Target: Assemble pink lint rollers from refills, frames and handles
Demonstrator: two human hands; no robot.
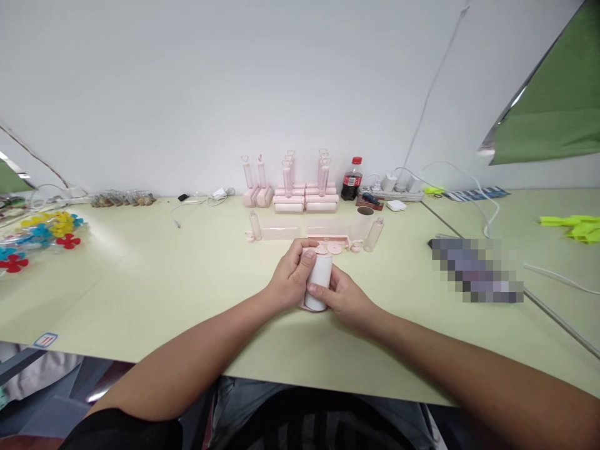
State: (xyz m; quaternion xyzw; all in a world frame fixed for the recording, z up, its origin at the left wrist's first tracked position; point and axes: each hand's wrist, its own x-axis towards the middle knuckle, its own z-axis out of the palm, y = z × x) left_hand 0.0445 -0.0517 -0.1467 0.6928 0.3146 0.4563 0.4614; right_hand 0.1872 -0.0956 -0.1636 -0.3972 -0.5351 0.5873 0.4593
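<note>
Both hands hold a white cylinder (320, 280) with pink edging, close to the table's front. My left hand (295, 272) wraps its left side and top, thumb laid near the upper end. On the right side, my right hand (341, 295) grips it lower down, its thumb across the front. Small pink discs (334, 249) lie just beyond the cylinder. Behind them is a long pink piece (328, 239). Clear pink tubes stand at the left (255, 225) and right (374, 235) of these parts.
Pink rollers (289, 204) with upright handles line the wall beside a cola bottle (352, 179). A power strip (403, 195) with cables sits behind right. Colourful flower-shaped pieces (68, 241) are far left, a blurred object (473, 269) right, yellow pieces (581, 227) far right.
</note>
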